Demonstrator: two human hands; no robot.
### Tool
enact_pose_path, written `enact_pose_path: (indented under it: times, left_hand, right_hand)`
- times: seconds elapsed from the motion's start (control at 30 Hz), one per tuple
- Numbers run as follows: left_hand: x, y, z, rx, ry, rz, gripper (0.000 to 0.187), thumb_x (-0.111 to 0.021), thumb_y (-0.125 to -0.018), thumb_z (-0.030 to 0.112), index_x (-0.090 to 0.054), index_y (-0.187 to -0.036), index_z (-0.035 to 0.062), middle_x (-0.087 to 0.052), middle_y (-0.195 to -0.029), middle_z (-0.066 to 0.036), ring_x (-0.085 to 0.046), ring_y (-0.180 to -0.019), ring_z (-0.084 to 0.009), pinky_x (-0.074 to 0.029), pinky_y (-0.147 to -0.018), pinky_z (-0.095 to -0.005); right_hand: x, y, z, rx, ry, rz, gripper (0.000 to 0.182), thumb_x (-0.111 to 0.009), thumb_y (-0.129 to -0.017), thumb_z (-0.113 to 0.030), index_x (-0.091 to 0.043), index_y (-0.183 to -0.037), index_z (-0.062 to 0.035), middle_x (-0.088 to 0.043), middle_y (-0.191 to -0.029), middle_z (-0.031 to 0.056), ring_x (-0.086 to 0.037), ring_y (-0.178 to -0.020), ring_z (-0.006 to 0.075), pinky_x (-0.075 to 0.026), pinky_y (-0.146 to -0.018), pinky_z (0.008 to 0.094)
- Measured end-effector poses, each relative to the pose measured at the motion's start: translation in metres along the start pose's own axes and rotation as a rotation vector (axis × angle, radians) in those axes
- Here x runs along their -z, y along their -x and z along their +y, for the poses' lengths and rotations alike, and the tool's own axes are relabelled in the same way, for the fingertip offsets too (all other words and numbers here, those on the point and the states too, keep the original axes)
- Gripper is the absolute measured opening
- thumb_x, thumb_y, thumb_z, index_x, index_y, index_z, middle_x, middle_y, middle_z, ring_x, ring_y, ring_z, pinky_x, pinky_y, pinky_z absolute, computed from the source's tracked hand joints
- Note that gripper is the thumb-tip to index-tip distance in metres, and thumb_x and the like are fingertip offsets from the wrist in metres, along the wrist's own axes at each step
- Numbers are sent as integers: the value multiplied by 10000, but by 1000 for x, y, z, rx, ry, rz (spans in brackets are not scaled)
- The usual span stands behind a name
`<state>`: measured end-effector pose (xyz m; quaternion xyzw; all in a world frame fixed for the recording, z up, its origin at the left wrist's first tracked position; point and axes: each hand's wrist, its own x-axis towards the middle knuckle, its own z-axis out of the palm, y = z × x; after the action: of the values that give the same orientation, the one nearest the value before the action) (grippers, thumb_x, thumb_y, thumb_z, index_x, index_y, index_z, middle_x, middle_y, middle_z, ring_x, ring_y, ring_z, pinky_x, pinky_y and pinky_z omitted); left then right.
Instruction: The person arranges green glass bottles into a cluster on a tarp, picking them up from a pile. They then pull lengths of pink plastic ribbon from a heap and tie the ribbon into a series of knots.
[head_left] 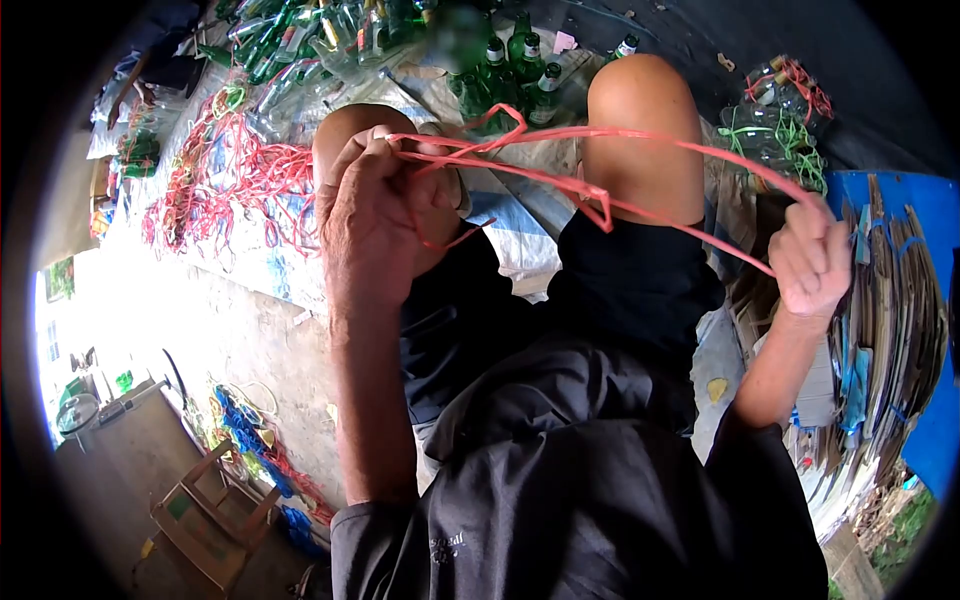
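Note:
A pink-red plastic twine [640, 135] stretches between my two hands, above my knees. My left hand [372, 205] pinches its gathered end, with a loop and a loose tail hanging beside the fingers. Over on the right, my right hand [808, 258] is closed around the other end, where two strands run into the fist. A small knot or kink [600, 205] sags from the lower strand about midway. Beyond my left hand lies a heap of tangled pink twine [245, 185] on a pale sheet.
Green glass bottles [500, 75] stand and lie ahead of my knees. Bottles bound with green twine [775, 140] lie at the far right. Stacked flattened cardboard [880, 320] sits beside my right arm. A wooden stool or chair [215, 515] and blue cord [245, 435] are at lower left.

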<state>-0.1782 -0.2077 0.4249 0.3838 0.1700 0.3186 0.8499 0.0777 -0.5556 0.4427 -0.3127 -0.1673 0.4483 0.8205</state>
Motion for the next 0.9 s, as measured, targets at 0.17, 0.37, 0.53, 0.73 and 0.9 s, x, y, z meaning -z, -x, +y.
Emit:
enact_pose_path:
  times: [0.17,0.37,0.53,0.73,0.9]
  left_hand:
    - [4,-1,-3,13,-19,10,220,-511,-1094,150,-605,-1161,-38,-708,-1024,-193,-680,-852,-269,-544,-746,-368]
    - [23,-9,-11,-11,121,-100,216,-493,-1101,146,-597,-1141,-38,-694,-1078,-207,-656,-912,-272,-511,-746,-367]
    - [6,-3,-6,23,63,-5,257,-448,-1122,166,-587,-1135,-50,-668,-1032,-184,-595,-868,-237,-459,-720,-362]
    - [20,-2,-7,-17,-14,74,269,-470,-1125,187,-605,-1194,-36,-694,-1092,-219,-645,-908,-263,-488,-785,-380]
    - [14,-1,-8,19,47,30,269,-471,-1124,188,-619,-1176,-31,-691,-1078,-212,-635,-890,-254,-489,-779,-376]
  right_hand:
    - [6,19,0,-222,792,183,151,-637,-1025,-124,-580,-945,-10,-432,-601,-64,-326,-409,10,-297,-384,199]
    - [22,21,-4,56,-4,74,175,-507,-1125,-186,-516,-993,-72,-396,-674,-33,-373,-501,73,-350,-466,253]
    - [30,20,-5,151,-275,0,256,-473,-1145,-230,-510,-1014,-13,-443,-757,5,-418,-560,100,-409,-549,277]
    - [29,38,-6,-191,744,317,208,-671,-1034,-212,-603,-1035,-16,-413,-596,-76,-356,-445,7,-323,-399,196]
    - [36,44,-4,-193,792,455,157,-640,-1050,-183,-590,-1004,-42,-386,-626,-78,-320,-477,19,-310,-426,219]
